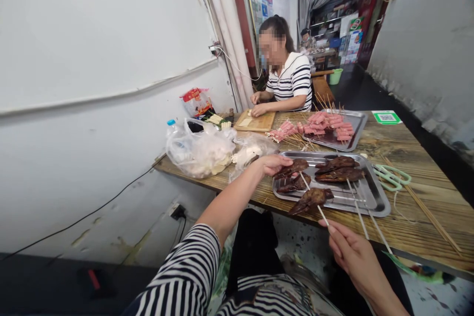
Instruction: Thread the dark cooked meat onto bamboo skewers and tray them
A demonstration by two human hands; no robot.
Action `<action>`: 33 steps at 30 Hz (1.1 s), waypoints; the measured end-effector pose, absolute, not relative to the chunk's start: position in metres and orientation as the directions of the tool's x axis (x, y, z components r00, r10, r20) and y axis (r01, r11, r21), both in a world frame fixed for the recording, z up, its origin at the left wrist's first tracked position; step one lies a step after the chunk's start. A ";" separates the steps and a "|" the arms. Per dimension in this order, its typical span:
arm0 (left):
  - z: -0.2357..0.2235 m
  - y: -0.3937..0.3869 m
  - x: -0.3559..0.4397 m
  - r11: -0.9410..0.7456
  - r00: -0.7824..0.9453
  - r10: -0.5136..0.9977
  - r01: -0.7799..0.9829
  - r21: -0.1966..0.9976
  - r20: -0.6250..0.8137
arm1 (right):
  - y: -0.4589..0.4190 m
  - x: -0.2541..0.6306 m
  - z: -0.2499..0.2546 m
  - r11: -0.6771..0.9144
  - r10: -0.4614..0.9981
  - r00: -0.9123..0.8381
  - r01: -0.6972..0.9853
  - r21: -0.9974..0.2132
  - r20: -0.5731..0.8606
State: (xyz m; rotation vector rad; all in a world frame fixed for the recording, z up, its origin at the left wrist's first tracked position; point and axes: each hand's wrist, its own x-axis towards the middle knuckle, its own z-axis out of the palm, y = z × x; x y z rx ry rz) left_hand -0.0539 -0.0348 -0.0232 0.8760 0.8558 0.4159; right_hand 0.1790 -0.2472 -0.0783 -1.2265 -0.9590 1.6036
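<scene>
While the right hand (346, 244) pinches a pale stick (323, 216) between thumb and fingers, the left hand (274, 164) closes on the near-left end of an upper dark piece (294, 167), glossy brown and apparently cooked meat. Just ahead of the right-hand grip, a lower dark piece (311, 201) sits threaded on that stick, over the near edge of a metal tray (381, 202); the stick's far end runs up to the piece under the left fingers (whether it pierces that one, cannot tell). Between the two held pieces, partly covered, lies another dark piece (294, 185). To the right of the left-hand grip, two more dark pieces (338, 169) lie side by side in the tray, with further pale sticks (358, 215) jutting toward the wearer, beside the right hand. Past the tray, to the right of both grips: green-handled scissors (394, 176) on the wooden table (425, 158). Farther beyond the hands, a second tray (359, 123) bears pink skewered pieces (326, 123). Left of the left hand, plastic bags (203, 150); beyond them, a co-worker (291, 79) in a striped top works at a cutting board (266, 122).
</scene>
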 end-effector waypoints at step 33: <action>-0.022 -0.049 -0.040 0.631 0.626 0.599 0.015 0.776 -0.499 | -0.246 0.175 -0.092 -0.280 0.959 -0.110 -0.219 -0.935 -0.261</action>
